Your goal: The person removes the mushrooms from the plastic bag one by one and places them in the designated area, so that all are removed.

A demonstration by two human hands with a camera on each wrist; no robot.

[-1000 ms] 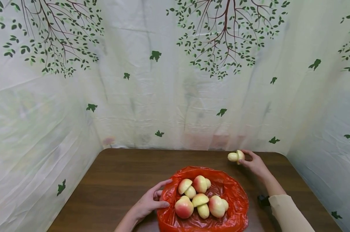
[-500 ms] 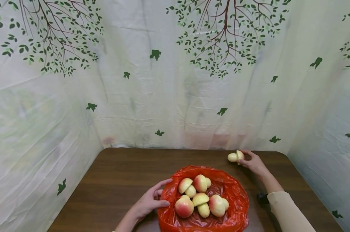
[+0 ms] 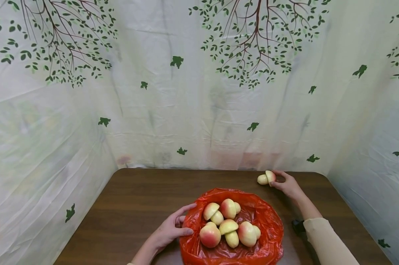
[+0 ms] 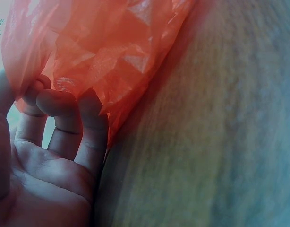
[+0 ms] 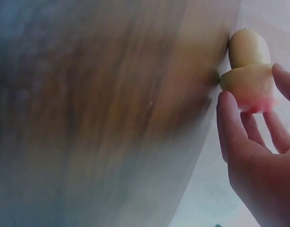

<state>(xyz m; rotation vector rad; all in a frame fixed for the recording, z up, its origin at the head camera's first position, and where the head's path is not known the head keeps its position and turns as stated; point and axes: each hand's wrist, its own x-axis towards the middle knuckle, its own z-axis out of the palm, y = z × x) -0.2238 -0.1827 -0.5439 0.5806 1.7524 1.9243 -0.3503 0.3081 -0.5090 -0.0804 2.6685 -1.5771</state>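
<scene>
A red plastic bag stands with its mouth spread wide near the table's front. Several toy mushrooms lie in it, among them one with a pink-red cap and one with a yellow cap. My left hand holds the bag's left side, fingers curled against the crinkled plastic in the left wrist view. At the far right of the table, my right hand pinches another toy mushroom by its cap. That mushroom lies sideways, pale stem pointing left, touching or very near the tabletop.
The brown wooden table ends at a back edge just beyond the right hand. A pale curtain printed with branches and leaves hangs behind and at both sides. A small dark object is at the right wrist.
My right hand has shifted the mushroom slightly to the left, and its stem tips a little downward. The left hand and the bag hold still.
</scene>
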